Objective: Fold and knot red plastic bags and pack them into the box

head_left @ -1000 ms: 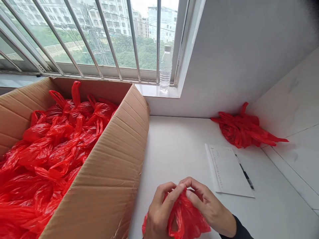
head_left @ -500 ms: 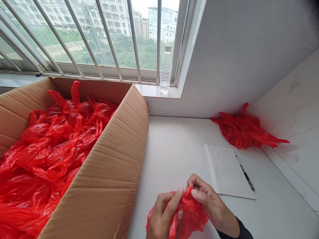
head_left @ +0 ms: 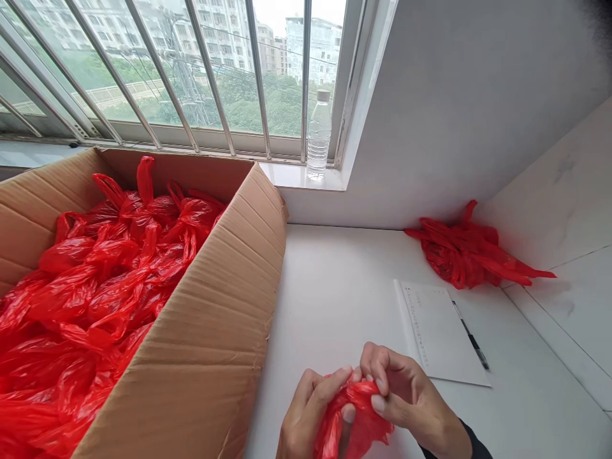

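Observation:
A crumpled red plastic bag is gripped between both my hands low over the white table. My left hand pinches it from the left with thumb and fingers. From the right, my right hand curls its fingers over the bag's top. Part of the bag is hidden behind my fingers and cut off by the bottom edge of the view.
A large open cardboard box full of knotted red bags fills the left. A paper sheet with a pen lies right of my hands. More red bags are piled by the right wall. A water bottle stands on the windowsill.
Both hands have sunk toward the bottom edge and closed tighter on the bag, bunching it smaller. My right fingers have curled further over its top.

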A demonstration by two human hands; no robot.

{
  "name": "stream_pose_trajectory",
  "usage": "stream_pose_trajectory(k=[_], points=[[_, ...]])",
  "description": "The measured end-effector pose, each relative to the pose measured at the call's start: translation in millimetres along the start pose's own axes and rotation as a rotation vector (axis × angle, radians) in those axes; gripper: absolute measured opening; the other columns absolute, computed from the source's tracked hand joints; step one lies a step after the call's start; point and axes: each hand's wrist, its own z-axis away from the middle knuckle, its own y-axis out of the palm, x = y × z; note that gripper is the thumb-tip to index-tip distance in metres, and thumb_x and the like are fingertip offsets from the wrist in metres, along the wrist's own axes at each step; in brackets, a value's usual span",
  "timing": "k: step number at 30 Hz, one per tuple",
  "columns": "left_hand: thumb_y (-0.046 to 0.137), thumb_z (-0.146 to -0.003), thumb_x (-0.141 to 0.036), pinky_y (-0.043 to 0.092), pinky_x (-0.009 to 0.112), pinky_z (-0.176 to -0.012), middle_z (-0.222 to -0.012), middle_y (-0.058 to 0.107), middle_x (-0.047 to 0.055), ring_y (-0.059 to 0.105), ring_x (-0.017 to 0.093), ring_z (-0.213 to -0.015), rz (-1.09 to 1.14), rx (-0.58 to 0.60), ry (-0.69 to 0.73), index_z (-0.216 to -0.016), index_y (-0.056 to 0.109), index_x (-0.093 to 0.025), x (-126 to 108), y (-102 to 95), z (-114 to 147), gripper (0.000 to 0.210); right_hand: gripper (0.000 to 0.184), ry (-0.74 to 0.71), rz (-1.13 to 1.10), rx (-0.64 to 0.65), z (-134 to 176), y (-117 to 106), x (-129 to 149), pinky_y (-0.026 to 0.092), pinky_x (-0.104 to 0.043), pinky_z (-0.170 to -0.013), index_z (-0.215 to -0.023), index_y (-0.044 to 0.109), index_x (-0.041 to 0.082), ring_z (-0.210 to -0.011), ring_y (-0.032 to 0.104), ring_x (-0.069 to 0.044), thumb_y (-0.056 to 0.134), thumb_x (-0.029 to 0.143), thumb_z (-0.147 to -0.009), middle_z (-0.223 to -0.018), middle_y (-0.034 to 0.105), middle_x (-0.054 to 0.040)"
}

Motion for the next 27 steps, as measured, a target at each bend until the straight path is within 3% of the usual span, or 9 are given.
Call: stream_pose_trajectory(k=[8, 13, 16, 21, 27], points=[[0.045, -0.1, -0.041, 0.053, 0.028, -0.07, -0.084, 0.055, 0.005, 0.058, 0.017, -0.073, -0.031, 0.072, 0.054, -0.132, 0.06, -0.027, 10, -4.1, 1, 0.038, 0.02, -0.083, -0.107, -0.045, 8, 3, -4, 0.036, -0.032, -0.072, -0.079, 0.057, 0.024, -0.077, 0.043, -0.019, 0.071, 0.039, -0.081, -0.081, 0.042, -0.0013], [0.033, -0.102, -0.049, 0.051, 0.032, -0.079, -0.098, 0.061, 0.007, 0.061, 0.019, -0.086, -0.144, 0.105, 0.081, -0.142, 0.051, -0.033, 14, -5.5, 3, 0.047, 0.023, 0.043, -0.001, -0.064, 11, 0, -1, 0.03, -0.029, -0.063, -0.085, 0.058, 0.023, -0.069, 0.037, -0.016, 0.062, 0.045, -0.089, -0.076, 0.044, -0.0006], [0.031, -0.102, -0.048, 0.05, 0.032, -0.082, -0.103, 0.063, 0.007, 0.06, 0.019, -0.091, -0.198, 0.078, 0.125, -0.142, 0.05, -0.033, 15, -8.7, 4, 0.047, 0.025, 0.067, 0.027, -0.12, 8, -4, -5, 0.025, -0.027, -0.056, -0.085, 0.054, 0.024, -0.061, 0.03, -0.013, 0.062, 0.047, -0.091, -0.071, 0.04, 0.0022], [0.033, -0.102, -0.046, 0.049, 0.032, -0.087, -0.107, 0.064, 0.008, 0.062, 0.02, -0.098, -0.328, 0.002, 0.133, -0.141, 0.053, -0.031, 23, -18.5, 6, 0.046, 0.025, 0.005, -0.049, -0.202, 1, -15, -14, 0.025, -0.027, -0.055, -0.086, 0.052, 0.024, -0.061, 0.033, -0.013, 0.068, 0.045, -0.086, -0.071, 0.039, 0.0026], [0.036, -0.102, -0.043, 0.049, 0.03, -0.087, -0.107, 0.067, 0.006, 0.063, 0.019, -0.098, -0.385, 0.001, 0.118, -0.139, 0.055, -0.031, 35, -29.2, 13, 0.043, 0.024, -0.016, -0.117, -0.267, 3, -31, -19, 0.026, -0.026, -0.057, -0.084, 0.051, 0.022, -0.059, 0.032, -0.011, 0.069, 0.038, -0.087, -0.069, 0.039, 0.004]])
